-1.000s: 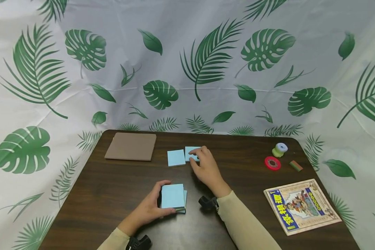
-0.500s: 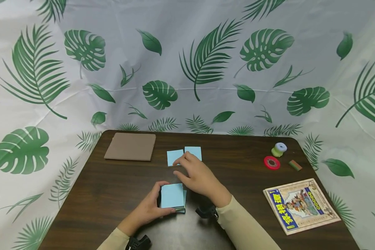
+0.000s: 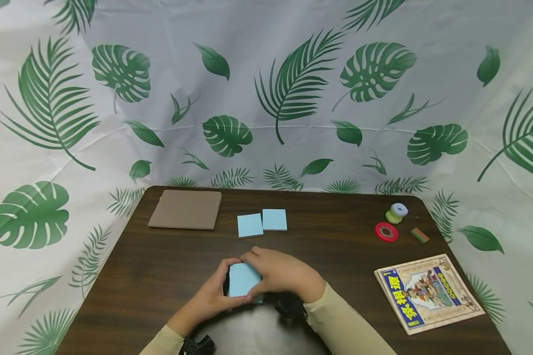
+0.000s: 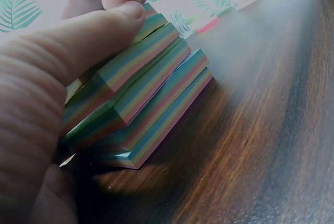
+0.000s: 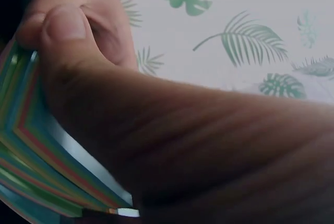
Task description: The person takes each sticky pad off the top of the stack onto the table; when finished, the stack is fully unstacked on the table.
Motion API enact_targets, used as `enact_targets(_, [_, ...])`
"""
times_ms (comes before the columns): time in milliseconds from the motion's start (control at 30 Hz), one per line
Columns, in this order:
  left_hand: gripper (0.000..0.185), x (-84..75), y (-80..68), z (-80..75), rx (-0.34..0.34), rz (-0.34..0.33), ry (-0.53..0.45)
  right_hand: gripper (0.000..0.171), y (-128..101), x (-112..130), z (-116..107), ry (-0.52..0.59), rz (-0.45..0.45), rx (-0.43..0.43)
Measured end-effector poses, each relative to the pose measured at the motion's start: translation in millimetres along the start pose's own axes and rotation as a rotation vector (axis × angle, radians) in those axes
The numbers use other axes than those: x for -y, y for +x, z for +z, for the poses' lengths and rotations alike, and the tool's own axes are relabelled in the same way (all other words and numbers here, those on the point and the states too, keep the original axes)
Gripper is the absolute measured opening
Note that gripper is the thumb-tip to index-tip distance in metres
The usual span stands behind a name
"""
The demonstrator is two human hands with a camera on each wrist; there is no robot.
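Observation:
A stack of light blue note pads (image 3: pixel 242 281) with rainbow-striped edges (image 4: pixel 151 83) lies on the dark wooden table (image 3: pixel 160 266) near its front edge. My left hand (image 3: pixel 213 293) grips the stack from the left, thumb (image 4: pixel 83 41) along its side. My right hand (image 3: pixel 277 273) holds it from the right, with fingers over the far top edge and the thumb (image 5: pixel 62 31) against the striped edges (image 5: pixel 31 151). The pads in the stack sit slightly offset. Two single blue pads (image 3: pixel 250 225) (image 3: pixel 274 220) lie side by side farther back.
A flat brown pad (image 3: pixel 185 209) lies at the back left. At the right are a green-and-white tape roll (image 3: pixel 397 213), a red tape roll (image 3: pixel 386 231), a small eraser-like block (image 3: pixel 420 235) and a picture book (image 3: pixel 428 292). A leaf-print cloth surrounds the table.
My right hand left the far right blue pad, drew back toward me and took hold of the stack. The left hand stayed on the stack.

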State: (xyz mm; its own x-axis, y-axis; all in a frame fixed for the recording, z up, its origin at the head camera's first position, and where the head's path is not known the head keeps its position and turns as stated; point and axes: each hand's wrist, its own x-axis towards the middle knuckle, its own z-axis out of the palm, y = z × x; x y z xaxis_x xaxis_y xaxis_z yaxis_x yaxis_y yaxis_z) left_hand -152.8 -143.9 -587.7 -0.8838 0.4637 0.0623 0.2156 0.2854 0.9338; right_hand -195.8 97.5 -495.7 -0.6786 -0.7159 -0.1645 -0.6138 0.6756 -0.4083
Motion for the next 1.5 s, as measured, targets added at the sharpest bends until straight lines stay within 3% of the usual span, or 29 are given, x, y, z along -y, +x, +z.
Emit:
enact_targets(300, [0.09, -0.4, -0.8, 0.4, -0.008, 0.012, 0.026, 0.08, 0, -2, 0, 0.049, 0.024, 0.043])
enact_targets(567, [0.107, -2.7, -0.3, -2.0, -0.006, -0.014, 0.077, 0.074, -1, -5, -2, 0.056, 0.02, 0.016])
enact_targets(933, [0.113, -5.2, 0.9, -2.5, 0.012, -0.014, 0.023, 0.058, -1, -11, -12, 0.03, -0.02, -0.072])
enact_targets(1033, [0.112, -5.5, 1.1, -2.4, 0.01, -0.008, 0.01, 0.048, -2, -12, -15, 0.082, -0.038, -0.099])
enact_targets(1167, [0.106, -3.9, 1.7, -1.7, 0.009, 0.003, 0.002, 0.034, -2, -14, -17, 0.231, -0.071, -0.174])
enact_targets(1300, [0.105, -4.1, 1.9, -1.9, 0.011, -0.014, 0.012, 0.032, -3, -15, -23, 0.34, -0.074, -0.249])
enact_targets(1500, [0.107, -3.2, 0.6, -2.2, 0.001, -0.01, 0.054, 0.032, -6, -17, -28, 0.393, -0.041, -0.312])
